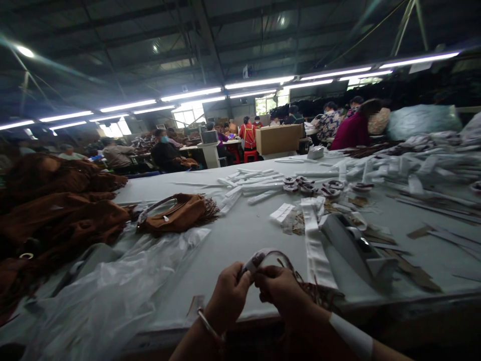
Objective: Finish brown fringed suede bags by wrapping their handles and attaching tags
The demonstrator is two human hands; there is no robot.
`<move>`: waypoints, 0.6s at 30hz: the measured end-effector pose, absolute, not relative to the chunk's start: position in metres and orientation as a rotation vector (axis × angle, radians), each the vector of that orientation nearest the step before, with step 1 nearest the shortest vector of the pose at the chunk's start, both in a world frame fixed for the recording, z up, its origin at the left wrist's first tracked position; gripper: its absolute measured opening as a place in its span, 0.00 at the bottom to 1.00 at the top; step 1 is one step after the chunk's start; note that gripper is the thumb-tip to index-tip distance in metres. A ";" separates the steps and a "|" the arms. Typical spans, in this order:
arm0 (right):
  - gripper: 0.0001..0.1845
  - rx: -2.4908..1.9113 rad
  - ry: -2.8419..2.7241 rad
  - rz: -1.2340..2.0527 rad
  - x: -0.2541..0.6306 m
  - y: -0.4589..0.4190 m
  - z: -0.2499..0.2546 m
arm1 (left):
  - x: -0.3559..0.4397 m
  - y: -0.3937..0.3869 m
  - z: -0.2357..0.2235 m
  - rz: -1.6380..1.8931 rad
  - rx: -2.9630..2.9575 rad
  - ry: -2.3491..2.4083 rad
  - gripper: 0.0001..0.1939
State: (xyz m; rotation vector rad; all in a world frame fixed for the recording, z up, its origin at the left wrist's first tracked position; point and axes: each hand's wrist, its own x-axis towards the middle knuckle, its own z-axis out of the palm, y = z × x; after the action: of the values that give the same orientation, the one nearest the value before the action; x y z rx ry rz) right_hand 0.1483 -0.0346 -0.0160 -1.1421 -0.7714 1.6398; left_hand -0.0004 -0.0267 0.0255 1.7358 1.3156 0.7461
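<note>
Both my hands meet at the near edge of a long grey table. My left hand and my right hand pinch a curved brown bag handle that is partly wrapped in white paper. Brown fringe of the bag trails to the right of my right hand. A bracelet circles my left wrist and a white cuff covers my right forearm.
A brown fringed bag lies on the table to the left, beside a heap of brown bags and clear plastic sheets. White strips, tape rolls and a tape dispenser lie to the right. Other people work at the far tables.
</note>
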 end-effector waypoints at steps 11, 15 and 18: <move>0.23 -0.979 -0.697 1.725 0.140 -0.037 -0.007 | -0.005 -0.019 0.025 0.781 1.343 0.984 0.18; 0.17 -1.035 -0.768 1.694 0.140 -0.033 -0.004 | -0.004 -0.018 0.029 0.750 1.406 1.010 0.19; 0.14 -1.092 -0.862 1.653 0.140 -0.027 -0.008 | 0.000 -0.021 0.027 0.724 1.465 1.043 0.22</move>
State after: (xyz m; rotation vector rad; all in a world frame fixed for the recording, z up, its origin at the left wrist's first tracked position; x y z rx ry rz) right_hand 0.1395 -0.0271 -0.0082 -1.0921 -0.8618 1.6526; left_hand 0.0003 -0.0207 0.0270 1.4647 1.0427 0.7242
